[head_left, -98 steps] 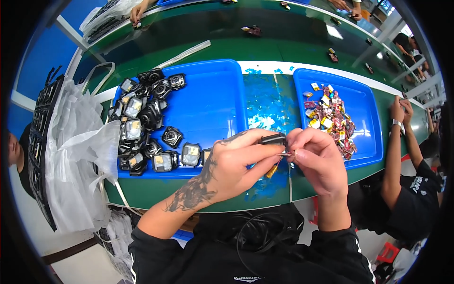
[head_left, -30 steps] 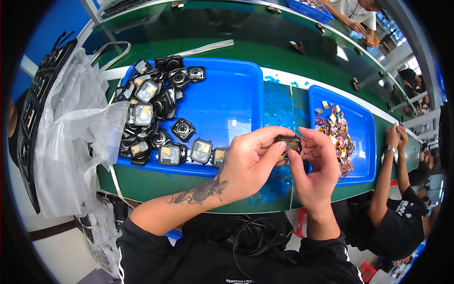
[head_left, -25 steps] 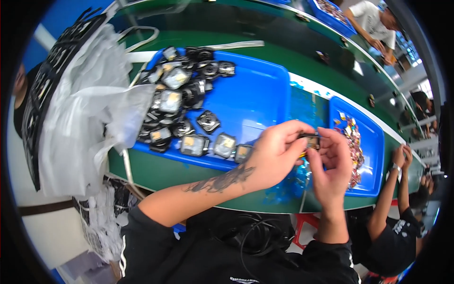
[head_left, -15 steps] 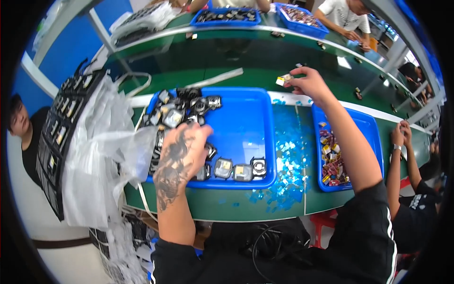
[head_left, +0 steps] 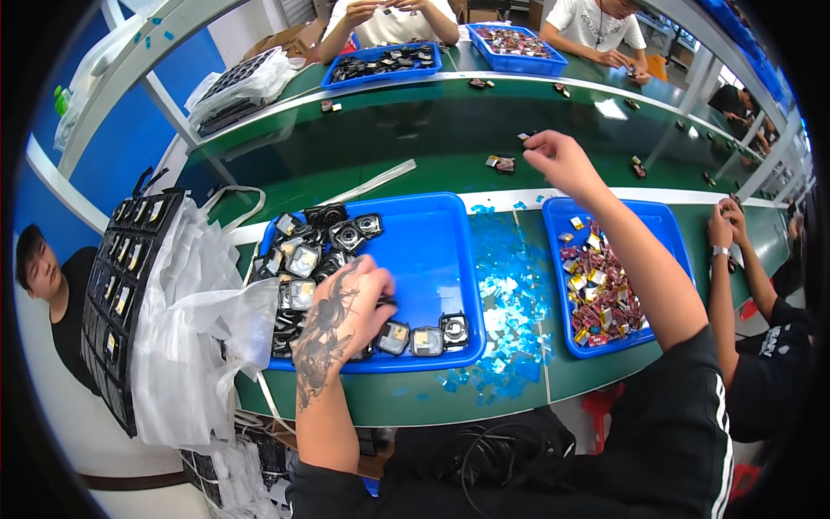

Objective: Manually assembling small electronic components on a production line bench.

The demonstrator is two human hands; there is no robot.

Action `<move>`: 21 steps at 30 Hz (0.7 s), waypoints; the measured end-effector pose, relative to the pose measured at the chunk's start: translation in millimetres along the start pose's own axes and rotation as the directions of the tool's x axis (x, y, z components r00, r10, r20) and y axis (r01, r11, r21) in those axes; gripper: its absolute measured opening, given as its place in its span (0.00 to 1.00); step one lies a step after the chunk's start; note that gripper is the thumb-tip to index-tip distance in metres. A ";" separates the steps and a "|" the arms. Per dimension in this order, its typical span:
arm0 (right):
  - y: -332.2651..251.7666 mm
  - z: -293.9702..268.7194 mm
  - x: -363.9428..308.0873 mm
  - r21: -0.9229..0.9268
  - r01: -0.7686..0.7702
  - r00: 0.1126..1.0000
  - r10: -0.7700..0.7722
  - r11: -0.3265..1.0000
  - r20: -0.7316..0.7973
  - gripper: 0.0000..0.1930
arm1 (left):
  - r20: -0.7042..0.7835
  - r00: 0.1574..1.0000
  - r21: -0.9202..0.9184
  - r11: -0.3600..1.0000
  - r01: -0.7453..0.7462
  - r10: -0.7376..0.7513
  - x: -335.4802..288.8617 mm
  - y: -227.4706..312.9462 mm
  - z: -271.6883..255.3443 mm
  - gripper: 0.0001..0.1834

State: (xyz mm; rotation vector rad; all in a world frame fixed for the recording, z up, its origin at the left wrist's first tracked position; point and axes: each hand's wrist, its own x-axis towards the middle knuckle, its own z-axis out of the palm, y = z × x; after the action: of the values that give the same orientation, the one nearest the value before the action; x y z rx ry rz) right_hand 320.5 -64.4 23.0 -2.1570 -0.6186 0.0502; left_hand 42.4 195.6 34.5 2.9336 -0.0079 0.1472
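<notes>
Left hand (head_left: 350, 303): curled down onto square black housings (head_left: 303, 259) in big blue plastic tray (head_left: 432, 233); neighbours could spill.
Right hand (head_left: 558, 158): far out, fingers pinched, contents unclear; finished small black-and-red part (head_left: 501, 163) just left of it, easily knocked.

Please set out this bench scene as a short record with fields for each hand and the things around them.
Left hand: lies on the black square parts in the left blue tray; grip hidden.
Right hand: stretched out over the green belt, beside a small assembled part; looks empty.
Between trays: blue film scraps.
Right blue tray: small red and yellow pieces.
Far left: clear plastic bags.
</notes>
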 end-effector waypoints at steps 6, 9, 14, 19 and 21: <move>-84.8 28.7 -147.3 0.478 -0.326 0.804 -0.027 0.815 0.594 0.16 | -0.503 0.784 -0.241 0.812 -0.531 0.364 25.0 68.4 16.8 0.14; -82.5 33.5 -173.9 0.635 -0.354 0.880 0.016 0.686 0.474 0.13 | -0.556 0.753 -0.303 0.758 -0.577 0.352 21.7 81.0 29.8 0.19; -73.0 26.6 -176.9 0.504 -0.051 0.978 -0.059 0.862 0.201 0.11 | -0.213 0.976 -0.928 0.305 -0.215 0.038 13.0 92.2 29.2 0.36; -85.0 14.0 -181.7 0.240 0.152 0.966 -0.196 0.959 0.170 0.10 | 0.110 0.994 -0.957 0.268 0.111 -0.017 10.5 94.0 37.2 0.17; -81.4 6.8 -179.5 0.247 0.140 0.960 -0.192 0.959 0.202 0.09 | 0.174 0.981 -0.973 0.166 0.159 0.083 12.1 94.6 39.1 0.10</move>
State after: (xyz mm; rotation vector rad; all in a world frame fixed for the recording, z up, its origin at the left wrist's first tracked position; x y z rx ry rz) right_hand 127.9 -99.0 48.3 -1.8806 -0.8793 0.2646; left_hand 56.9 95.1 16.7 1.5291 -0.0422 -0.1317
